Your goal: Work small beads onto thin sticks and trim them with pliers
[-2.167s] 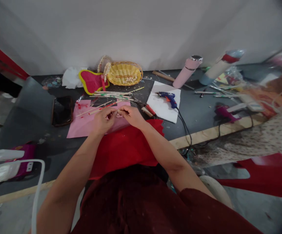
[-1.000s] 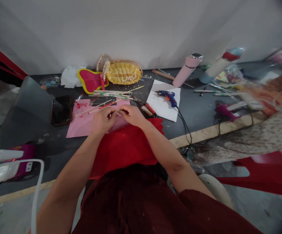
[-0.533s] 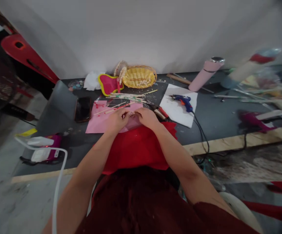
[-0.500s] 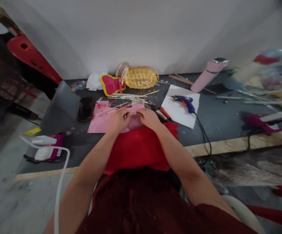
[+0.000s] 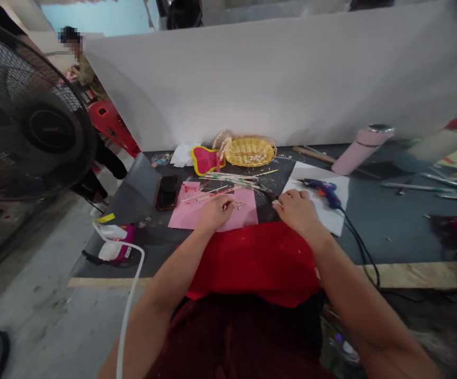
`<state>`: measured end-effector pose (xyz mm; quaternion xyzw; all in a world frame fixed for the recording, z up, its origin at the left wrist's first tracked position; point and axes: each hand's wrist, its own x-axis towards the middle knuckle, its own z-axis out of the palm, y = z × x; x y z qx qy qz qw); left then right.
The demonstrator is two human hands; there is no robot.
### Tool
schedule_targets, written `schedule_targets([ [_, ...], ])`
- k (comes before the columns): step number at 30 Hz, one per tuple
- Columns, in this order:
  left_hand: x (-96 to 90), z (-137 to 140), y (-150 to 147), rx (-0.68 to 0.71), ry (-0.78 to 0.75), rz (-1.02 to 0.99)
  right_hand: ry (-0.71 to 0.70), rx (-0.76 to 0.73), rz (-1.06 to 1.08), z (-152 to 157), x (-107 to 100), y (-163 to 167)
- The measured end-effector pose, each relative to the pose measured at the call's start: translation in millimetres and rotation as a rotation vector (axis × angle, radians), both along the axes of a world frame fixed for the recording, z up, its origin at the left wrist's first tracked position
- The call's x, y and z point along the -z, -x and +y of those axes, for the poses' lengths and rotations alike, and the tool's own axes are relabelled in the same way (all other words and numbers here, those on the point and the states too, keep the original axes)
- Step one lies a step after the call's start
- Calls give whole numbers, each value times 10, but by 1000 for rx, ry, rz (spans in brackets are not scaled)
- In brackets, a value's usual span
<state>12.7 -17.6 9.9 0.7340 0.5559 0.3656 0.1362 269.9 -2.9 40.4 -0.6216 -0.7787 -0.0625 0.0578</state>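
Note:
My left hand (image 5: 217, 211) is closed in a pinch over a pink sheet (image 5: 185, 215). At its fingertips is a small pale, bead-like piece (image 5: 239, 205), too small to make out fully. To the right, my right hand (image 5: 298, 211) curls down over the handles of pliers (image 5: 268, 193) lying on the table, mostly hidden by the fingers. Beyond my hands are several thin printed sticks (image 5: 228, 180). A blue glue gun (image 5: 325, 190) lies on white paper (image 5: 337, 223) just past my right hand. Red cloth (image 5: 252, 260) covers my lap up to the table edge.
A wicker basket (image 5: 248, 152) with pale bits and a yellow-edged pink piece (image 5: 207, 160) are at the back. A phone (image 5: 167, 192) lies left, a pink bottle (image 5: 363, 150) right. A white cable (image 5: 131, 300) crosses left, near a fan (image 5: 50, 129). Another person (image 5: 88, 73) is far left.
My right hand has left the small piece and moved right onto the pliers. My left hand stays with the piece over the pink sheet. The view has tilted up and left.

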Motion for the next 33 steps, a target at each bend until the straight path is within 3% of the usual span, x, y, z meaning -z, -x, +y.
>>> schedule_targets([
  [7, 1, -1, 3, -22, 16, -25, 109, 6, -137, -15, 101, -94],
  [12, -7, 0, 17, -39, 20, -40, 37, -4, -57, 10, -61, -136],
  [15, -15, 6, 19, -23, 33, -75, -13, 41, 228, 11, -187, -198],
  [18, -15, 11, 14, -2, 40, -117, 11, 76, 743, 14, -242, -182],
  [21, -7, 13, 13, -38, 49, -112, 220, 45, 1333, -4, -236, -60],
  [23, 5, 17, 19, -35, 42, -103, 377, -25, 1566, -29, -237, 39],
  [25, 23, 26, 29, -15, 20, -96, 439, -57, 1715, -56, -265, 113],
  [27, 45, 39, 39, -21, -5, -92, 381, -97, 1806, -81, -320, 151],
  [30, 74, 61, 46, -26, -24, -100, 228, -168, 1815, -105, -406, 170],
  [33, 86, 76, 45, -19, -19, -100, 253, -176, 1801, -105, -419, 210],
])
